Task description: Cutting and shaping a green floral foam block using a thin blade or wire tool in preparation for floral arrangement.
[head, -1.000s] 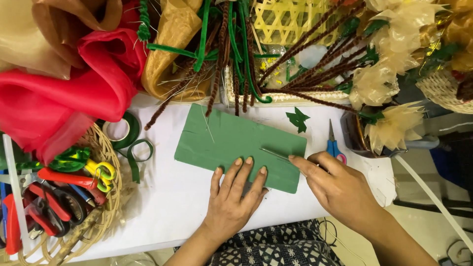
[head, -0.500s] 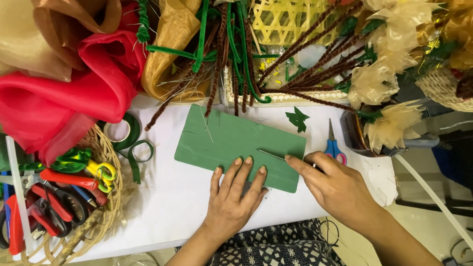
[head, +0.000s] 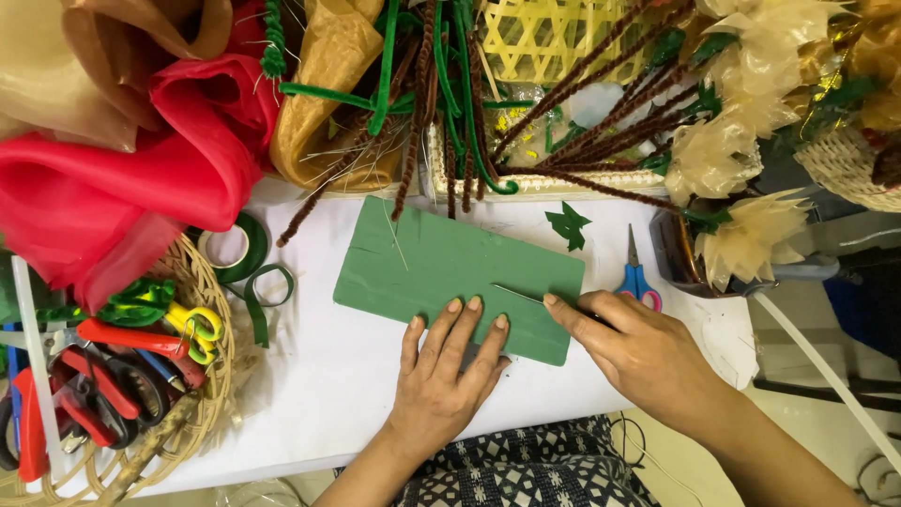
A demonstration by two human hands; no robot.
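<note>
Fingers: those of the left hand (head: 441, 380) are laid flat and slightly spread on the green foam block (head: 441, 268); those of the right hand (head: 638, 352) are pinched on what seems a thin wire (head: 516, 294).
Block: matte, rectangular, rounded corners; laid on the white table (head: 319, 376).
Beside it: blue-handled scissors (head: 636, 272); a small green paper leaf (head: 568, 225).
Left edge: a woven basket (head: 211, 376) of tools; green tape rolls (head: 239, 249).
</note>
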